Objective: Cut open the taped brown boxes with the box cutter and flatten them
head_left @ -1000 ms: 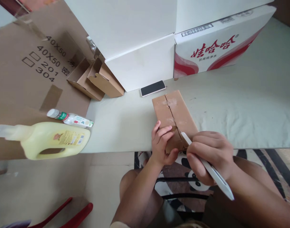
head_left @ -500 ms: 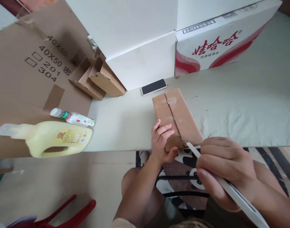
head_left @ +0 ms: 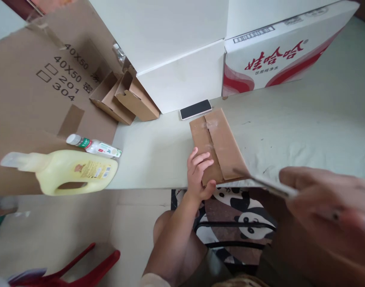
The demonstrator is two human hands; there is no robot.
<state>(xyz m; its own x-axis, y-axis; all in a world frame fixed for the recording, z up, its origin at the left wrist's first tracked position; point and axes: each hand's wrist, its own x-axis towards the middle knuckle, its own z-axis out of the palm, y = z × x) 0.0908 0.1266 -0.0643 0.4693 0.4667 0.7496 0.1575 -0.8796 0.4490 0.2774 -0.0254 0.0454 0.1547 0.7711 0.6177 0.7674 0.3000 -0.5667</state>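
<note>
A small brown cardboard box [head_left: 227, 143] lies near the table's front edge, with a seam running lengthwise across its top. My left hand [head_left: 199, 175] grips its near left corner, fingers over the top and thumb at the front edge. To the right of the box, my right hand [head_left: 328, 207] is closed around a white utility knife [head_left: 270, 184]. Motion blurs this hand and the knife. The thin blade points left toward the near right corner of the box; whether it touches the cardboard I cannot tell.
Behind the box lies a phone [head_left: 196, 109], before white boxes [head_left: 182, 85] and a red-printed white carton [head_left: 269, 59]. At left are a yellow jug [head_left: 89, 169], a clear bottle [head_left: 95, 147], open cardboard boxes [head_left: 137, 97] and a large carton [head_left: 30, 107]. A red chair [head_left: 104, 265] stands below.
My right hand has moved right with the knife, away from the seam, and the knife now lies flatter. The box has shifted slightly left, with my left hand still on it.
</note>
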